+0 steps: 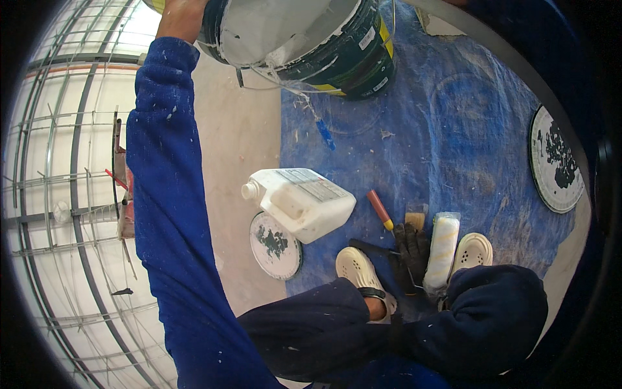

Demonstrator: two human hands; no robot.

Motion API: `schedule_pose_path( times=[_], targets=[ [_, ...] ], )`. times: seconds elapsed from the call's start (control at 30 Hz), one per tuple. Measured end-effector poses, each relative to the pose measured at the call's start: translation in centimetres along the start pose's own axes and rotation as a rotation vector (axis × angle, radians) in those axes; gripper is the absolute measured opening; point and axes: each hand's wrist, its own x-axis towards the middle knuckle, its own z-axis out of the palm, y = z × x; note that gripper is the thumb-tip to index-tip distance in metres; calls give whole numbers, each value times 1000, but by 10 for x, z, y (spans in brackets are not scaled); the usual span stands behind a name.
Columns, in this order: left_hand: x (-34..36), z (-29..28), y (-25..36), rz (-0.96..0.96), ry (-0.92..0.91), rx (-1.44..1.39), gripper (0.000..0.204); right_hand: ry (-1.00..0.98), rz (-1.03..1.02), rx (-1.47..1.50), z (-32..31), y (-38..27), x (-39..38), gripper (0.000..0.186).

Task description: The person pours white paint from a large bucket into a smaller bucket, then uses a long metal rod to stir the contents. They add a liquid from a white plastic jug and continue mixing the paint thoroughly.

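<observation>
My left hand (pixel 180 21) reaches up to the top edge, beside the left rim of a dark green paint bucket (pixel 353 68). Its fingers run out of the picture, so their grip is hidden. The bucket's open mouth faces me, with whitish paint coating the inside and smeared over the rim. A wire handle (pixel 285 86) hangs down its near side. Below the bucket, a small blue tool or strip (pixel 324 134) lies on the sheet. Along the upper right runs a dark sleeve (pixel 544 32); my right hand does not show.
Blue sheeting (pixel 414 149) covers the floor. A white plastic jug (pixel 301 201) overlaps a paint-marked lid (pixel 275 249); another lid (pixel 556 159) lies right. Near my clog shoes (pixel 356 266) are a red-handled tool (pixel 380 209), brush (pixel 415 219), black glove (pixel 409 249) and paint roller (pixel 443 243). Metal framing (pixel 74 149) stands left.
</observation>
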Motion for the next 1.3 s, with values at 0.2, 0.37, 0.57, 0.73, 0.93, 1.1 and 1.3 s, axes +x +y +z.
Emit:
schedule_pose_path(
  times=[0.2, 0.37, 0.57, 0.73, 0.93, 1.1, 1.3],
  targets=[
    [-2, 3, -1, -43, -1, -42, 56, -180, -28, -164, 29, 39, 52, 49],
    [-1, 3, -2, -96, 14, -136, 54, -191, 224, -96, 34, 15, 1, 50],
    [1, 3, -5, 0, -49, 31, 48, -175, 332, -97, 15, -7, -61, 51],
    [0, 5, -4, -20, 4, -2, 49, -132, 314, -79, -6, -3, -7, 52],
    [-2, 9, -3, -63, 34, -152, 52, -165, 339, -73, 11, 1, 33, 53],
    [0, 5, -6, 33, 27, -12, 47, -247, 460, -34, 18, -22, -34, 54],
    [4, 7, -11, -9, -7, 21, 47, -300, 542, 90, -15, -43, -73, 55]
  ],
)
